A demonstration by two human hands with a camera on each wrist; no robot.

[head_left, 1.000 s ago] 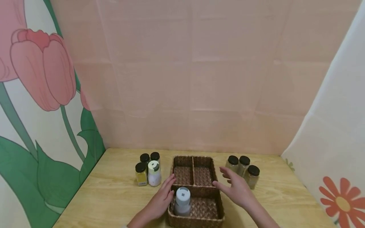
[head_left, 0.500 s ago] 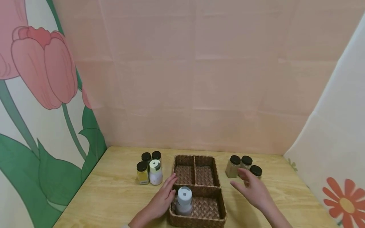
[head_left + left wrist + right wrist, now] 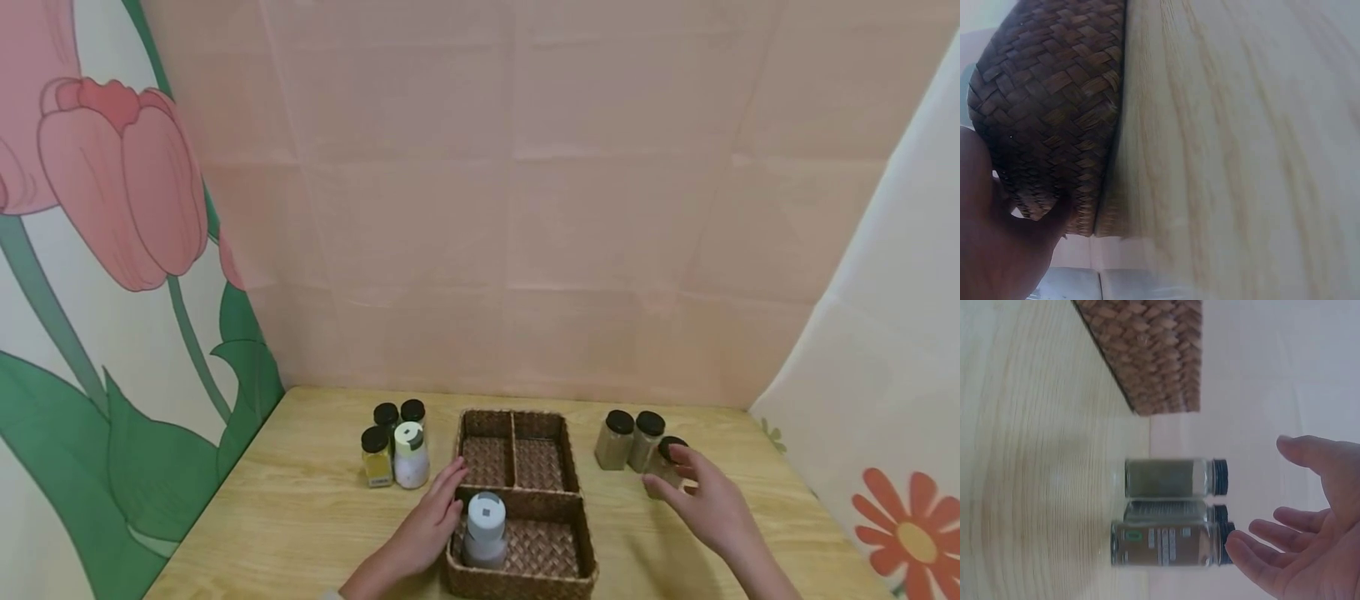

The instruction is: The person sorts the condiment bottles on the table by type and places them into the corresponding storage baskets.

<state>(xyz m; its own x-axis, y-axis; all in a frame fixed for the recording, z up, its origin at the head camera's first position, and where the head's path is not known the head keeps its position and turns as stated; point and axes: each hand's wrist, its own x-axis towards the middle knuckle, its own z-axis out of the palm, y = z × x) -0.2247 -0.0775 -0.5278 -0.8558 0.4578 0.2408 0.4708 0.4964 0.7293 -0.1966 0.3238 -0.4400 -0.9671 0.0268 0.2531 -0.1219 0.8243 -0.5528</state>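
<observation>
In the head view, a brown woven basket with three compartments stands on the table. My left hand holds its left wall, thumb and fingers at the rim; the left wrist view shows this hand against the weave. A grey-topped bottle stands in the basket's near compartment, at the left. My right hand is beside the nearest of three black-lidded spice jars, thumb and fingers spread around it. In the right wrist view, the fingertips of that hand are right at the lid of the front spice jar.
Left of the basket stand a yellow spice jar, a white bottle with a pale green cap, and two more black-lidded jars behind. Two spice jars stand just behind the one by my right hand. A pink cloth hangs along the table's back edge.
My right hand has moved from the basket's right edge rightward to the nearest spice jar. My left hand has stayed on the basket.
</observation>
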